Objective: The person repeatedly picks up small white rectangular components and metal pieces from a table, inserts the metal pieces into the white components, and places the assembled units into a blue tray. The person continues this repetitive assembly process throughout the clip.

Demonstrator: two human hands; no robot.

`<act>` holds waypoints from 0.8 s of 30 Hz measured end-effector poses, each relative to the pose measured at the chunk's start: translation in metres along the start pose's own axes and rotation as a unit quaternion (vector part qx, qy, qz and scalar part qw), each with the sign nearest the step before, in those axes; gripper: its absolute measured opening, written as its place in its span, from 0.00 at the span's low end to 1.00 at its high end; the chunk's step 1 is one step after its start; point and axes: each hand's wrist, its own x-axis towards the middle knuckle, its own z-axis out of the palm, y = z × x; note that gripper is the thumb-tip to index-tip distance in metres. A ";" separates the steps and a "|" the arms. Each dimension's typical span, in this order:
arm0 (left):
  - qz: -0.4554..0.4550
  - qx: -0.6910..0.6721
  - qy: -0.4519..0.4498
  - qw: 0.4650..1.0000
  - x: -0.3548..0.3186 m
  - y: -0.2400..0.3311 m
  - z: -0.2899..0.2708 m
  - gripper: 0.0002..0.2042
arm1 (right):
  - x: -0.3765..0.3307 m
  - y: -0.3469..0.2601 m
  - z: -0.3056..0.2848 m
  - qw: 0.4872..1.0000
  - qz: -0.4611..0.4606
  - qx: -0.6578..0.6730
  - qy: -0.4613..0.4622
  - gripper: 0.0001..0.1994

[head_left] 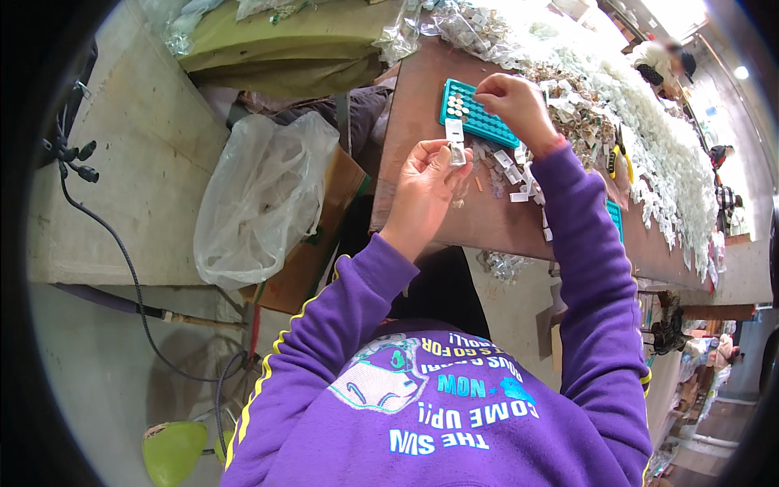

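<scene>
My left hand (pixel 426 180) pinches a small clear-and-white plastic case (pixel 457 152) between thumb and fingers, with a white flap standing up from it. My right hand (pixel 513 104) hangs over a teal tray with rows of small hollows (pixel 491 130). Its fingertips are pressed together, and whatever they hold, if anything, is too small to make out. Several small pale round pieces (pixel 457 105) sit at the tray's left end. Beside the tray, under my right forearm, lie loose small white cases (pixel 513 174).
A big heap of clear plastic pieces (pixel 641 138) covers the right of the brown table (pixel 418 93). Yellow-handled pliers (pixel 621 158) lie by it. Left of the table are a clear plastic bag (pixel 264 195) in a cardboard box and a black cable (pixel 122 243). People are at the far right.
</scene>
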 end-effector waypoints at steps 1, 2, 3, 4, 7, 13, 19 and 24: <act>0.000 0.004 0.009 1.000 -0.001 0.000 0.000 0.08 | -0.012 -0.010 -0.006 0.993 0.057 0.099 -0.018 0.06; 0.002 0.001 0.010 1.000 -0.001 -0.001 -0.001 0.08 | -0.028 -0.019 -0.010 0.991 0.020 0.133 -0.014 0.05; 0.001 0.016 0.008 1.000 -0.001 -0.001 -0.001 0.07 | -0.047 -0.029 -0.012 0.986 -0.009 0.168 -0.009 0.05; 0.001 0.025 -0.001 1.000 -0.001 -0.001 -0.001 0.07 | -0.063 -0.037 -0.013 0.990 -0.035 0.134 -0.005 0.05; 0.000 0.061 -0.010 0.998 -0.001 -0.003 0.000 0.06 | -0.093 -0.054 -0.006 0.994 -0.094 0.047 0.017 0.05; 0.008 0.104 0.011 0.994 -0.001 -0.004 0.009 0.04 | -0.099 -0.059 0.009 0.987 -0.124 -0.029 0.093 0.04; 0.008 0.121 0.014 0.993 0.001 -0.003 0.010 0.04 | -0.099 -0.055 -0.001 0.990 -0.131 -0.035 0.034 0.04; -0.006 0.101 0.015 0.995 0.000 -0.002 0.009 0.05 | -0.102 -0.059 -0.005 0.989 -0.136 0.028 0.052 0.06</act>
